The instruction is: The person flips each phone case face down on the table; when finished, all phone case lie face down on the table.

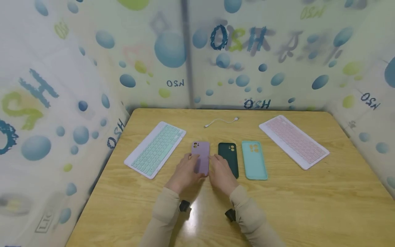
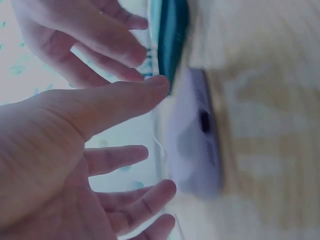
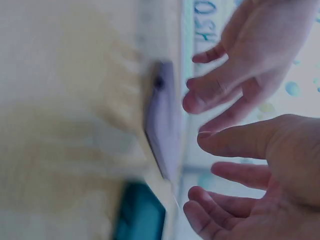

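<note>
Left hand [image 1: 185, 172], right hand [image 1: 223, 174] loose, fingers apart, flanking purple phone case [image 1: 203, 156]. Risk: right hand, overlapping dark green case [image 1: 231, 157] in head view, could nudge it askew.

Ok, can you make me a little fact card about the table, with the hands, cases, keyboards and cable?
Left hand: at the purple case's left side, fingers not curled round it
Right hand: at its right side, partly hiding the green case from above
Third case: blue case, right of green
Keyboards: mint keyboard left, pink keyboard right
Cable: white, behind the cases
</note>
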Tool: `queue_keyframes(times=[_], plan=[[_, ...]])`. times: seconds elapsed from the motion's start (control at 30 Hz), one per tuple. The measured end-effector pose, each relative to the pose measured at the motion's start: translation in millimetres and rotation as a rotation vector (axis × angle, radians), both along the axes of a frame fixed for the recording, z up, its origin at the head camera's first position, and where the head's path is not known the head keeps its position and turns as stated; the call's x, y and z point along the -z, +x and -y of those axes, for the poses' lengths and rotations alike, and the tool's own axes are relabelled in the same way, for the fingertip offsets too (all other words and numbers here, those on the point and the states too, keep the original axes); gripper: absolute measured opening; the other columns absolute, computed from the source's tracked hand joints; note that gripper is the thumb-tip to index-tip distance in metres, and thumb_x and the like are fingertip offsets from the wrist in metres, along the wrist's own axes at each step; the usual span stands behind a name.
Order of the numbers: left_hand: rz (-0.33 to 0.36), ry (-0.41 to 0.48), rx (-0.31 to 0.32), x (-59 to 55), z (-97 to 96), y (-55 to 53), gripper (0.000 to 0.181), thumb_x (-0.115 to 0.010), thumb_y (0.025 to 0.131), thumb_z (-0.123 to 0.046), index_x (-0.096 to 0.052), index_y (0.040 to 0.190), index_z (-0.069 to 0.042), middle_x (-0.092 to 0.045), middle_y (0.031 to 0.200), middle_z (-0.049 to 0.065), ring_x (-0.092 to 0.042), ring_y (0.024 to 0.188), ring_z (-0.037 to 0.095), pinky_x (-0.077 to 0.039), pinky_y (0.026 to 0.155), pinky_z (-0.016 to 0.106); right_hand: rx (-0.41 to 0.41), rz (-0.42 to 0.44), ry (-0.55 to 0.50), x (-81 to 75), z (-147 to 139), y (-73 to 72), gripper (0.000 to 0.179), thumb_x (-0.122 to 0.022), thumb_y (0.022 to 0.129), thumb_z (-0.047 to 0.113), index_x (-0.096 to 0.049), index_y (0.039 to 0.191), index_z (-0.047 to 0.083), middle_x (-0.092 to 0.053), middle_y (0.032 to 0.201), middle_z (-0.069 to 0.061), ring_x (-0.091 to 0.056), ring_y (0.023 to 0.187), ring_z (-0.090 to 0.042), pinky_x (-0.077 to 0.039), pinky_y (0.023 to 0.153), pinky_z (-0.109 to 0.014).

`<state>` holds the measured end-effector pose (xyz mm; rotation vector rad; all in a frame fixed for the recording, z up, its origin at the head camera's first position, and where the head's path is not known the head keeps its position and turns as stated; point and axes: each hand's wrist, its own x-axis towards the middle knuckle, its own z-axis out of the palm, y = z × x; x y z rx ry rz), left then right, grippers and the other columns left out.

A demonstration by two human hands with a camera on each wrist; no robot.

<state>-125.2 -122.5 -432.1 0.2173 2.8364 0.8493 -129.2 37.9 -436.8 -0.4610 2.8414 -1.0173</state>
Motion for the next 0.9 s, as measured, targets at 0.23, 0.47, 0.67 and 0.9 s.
queue_keyframes(times=[0.23,0.47,0.67,0.9], plan=[[-0.038,-0.022,0.101,-2.0,-25.9,-10.6,0.069,-0.078,0.084,-0.023,-0.047,0.142,-0.002,-0.044,0.146,0.026,-0.045,0.134,0.042,-0.038,0.111,0.055,0.048,-0.008,0.075,-10.4,-32,-9.5,0.045,-0.068,0.089,0.003,-0.056,0.131,-0.006,-0.046,0.142,-0.032,-0.046,0.13,-0.049,-0.041,0.107,-0.058],[0.007,-0.051,0.156,3.9,-48.7,-13.6,0.068,-0.078,0.085,-0.024,-0.048,0.143,-0.004,-0.044,0.147,0.027,-0.043,0.135,0.044,-0.037,0.112,0.053,0.064,0.116,0.116,-2.1,-50,-12.7,0.052,-0.067,0.09,0.006,-0.049,0.138,-0.006,-0.04,0.146,-0.034,-0.041,0.134,-0.049,-0.038,0.109,-0.058],[0.017,-0.097,0.189,9.4,-62.7,-13.6,0.066,-0.076,0.087,-0.026,-0.048,0.143,-0.003,-0.047,0.144,0.025,-0.047,0.131,0.04,-0.039,0.111,0.05,0.07,0.175,0.098,3.7,-58,-10.0,0.061,-0.071,0.088,0.008,-0.044,0.142,-0.005,-0.036,0.148,-0.036,-0.037,0.137,-0.05,-0.035,0.111,-0.059],[-0.016,-0.069,0.227,12.1,-76.7,-14.1,0.06,-0.075,0.087,-0.021,-0.052,0.137,0.003,-0.049,0.139,0.027,-0.053,0.124,0.038,-0.044,0.106,0.048,0.088,0.188,0.098,4.0,-66,-7.7,0.063,-0.073,0.087,0.007,-0.045,0.142,-0.006,-0.041,0.146,-0.033,-0.043,0.133,-0.047,-0.039,0.109,-0.056]])
